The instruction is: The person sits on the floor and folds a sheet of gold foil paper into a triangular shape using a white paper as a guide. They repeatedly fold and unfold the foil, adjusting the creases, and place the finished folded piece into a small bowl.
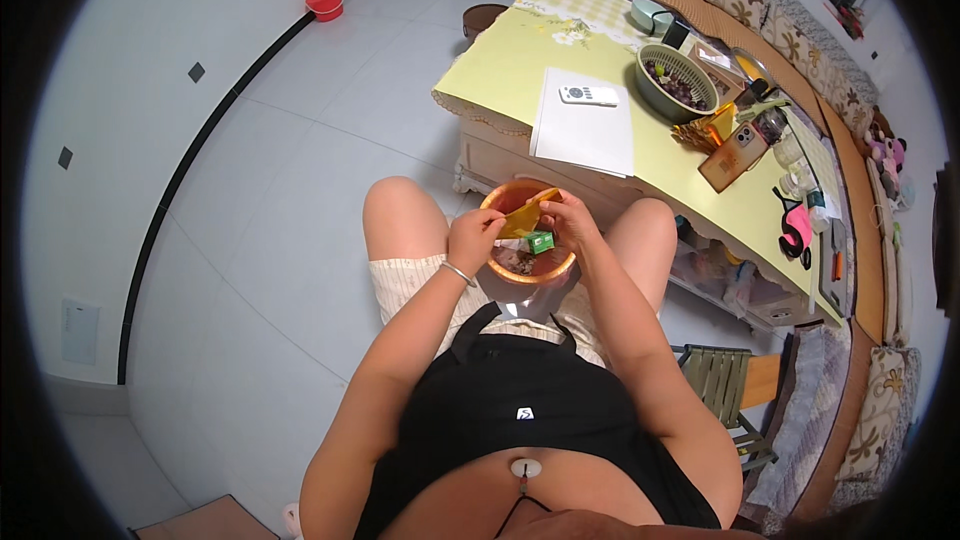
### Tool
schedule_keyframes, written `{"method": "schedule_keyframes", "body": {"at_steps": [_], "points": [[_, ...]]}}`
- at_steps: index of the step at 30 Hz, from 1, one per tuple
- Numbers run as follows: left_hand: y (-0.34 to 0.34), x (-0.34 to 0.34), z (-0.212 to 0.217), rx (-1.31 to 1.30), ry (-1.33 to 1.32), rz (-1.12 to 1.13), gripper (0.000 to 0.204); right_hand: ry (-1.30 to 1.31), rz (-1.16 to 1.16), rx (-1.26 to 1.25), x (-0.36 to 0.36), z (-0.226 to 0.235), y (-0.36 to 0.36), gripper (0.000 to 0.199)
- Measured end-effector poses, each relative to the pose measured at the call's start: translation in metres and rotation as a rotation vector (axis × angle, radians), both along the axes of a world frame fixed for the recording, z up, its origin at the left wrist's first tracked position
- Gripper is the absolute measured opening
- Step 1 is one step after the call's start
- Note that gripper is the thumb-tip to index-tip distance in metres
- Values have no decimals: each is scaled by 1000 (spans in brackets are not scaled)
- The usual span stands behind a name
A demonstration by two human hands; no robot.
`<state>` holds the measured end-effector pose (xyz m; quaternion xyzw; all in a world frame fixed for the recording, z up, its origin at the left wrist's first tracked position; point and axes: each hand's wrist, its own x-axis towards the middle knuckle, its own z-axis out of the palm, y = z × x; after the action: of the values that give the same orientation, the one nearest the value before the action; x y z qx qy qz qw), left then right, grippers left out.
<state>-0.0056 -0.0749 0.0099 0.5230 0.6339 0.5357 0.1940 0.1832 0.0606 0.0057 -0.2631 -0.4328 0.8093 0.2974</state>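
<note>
Where the left hand [475, 233] and right hand [572, 220] face each other: a gold sheet [522, 221] stretches between them, above the orange-rimmed bucket [532, 280] that stands between the knees [641, 227].
Left grip: fingertips pinched on the sheet's left part; a bracelet [458, 272] circles the wrist.
Right grip: thumb and fingers clamped on the sheet's right end.
Bucket: a green box [540, 242] shows just below the sheet, near dark scraps [514, 262]; whether it touches them, I cannot tell.
Table [500, 65]: a white remote [588, 95] lies on white paper [582, 140], near a basket [650, 95] of dark fruit [675, 88]; a phone [733, 157] is beside it.
</note>
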Motion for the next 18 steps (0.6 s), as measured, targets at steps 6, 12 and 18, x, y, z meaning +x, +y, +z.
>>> {"method": "schedule_keyframes", "body": {"at_steps": [6,12,18], "points": [[-8,-1,3,42,130,-12,14,-49,-69,48,-4,-1,-21,20],[-11,0,2,52,184,-28,13,-49,-69,59,-4,4,-28,18],[-8,7,5,50,197,-12,14,-74,-85,102,-1,-1,-26,15]]}}
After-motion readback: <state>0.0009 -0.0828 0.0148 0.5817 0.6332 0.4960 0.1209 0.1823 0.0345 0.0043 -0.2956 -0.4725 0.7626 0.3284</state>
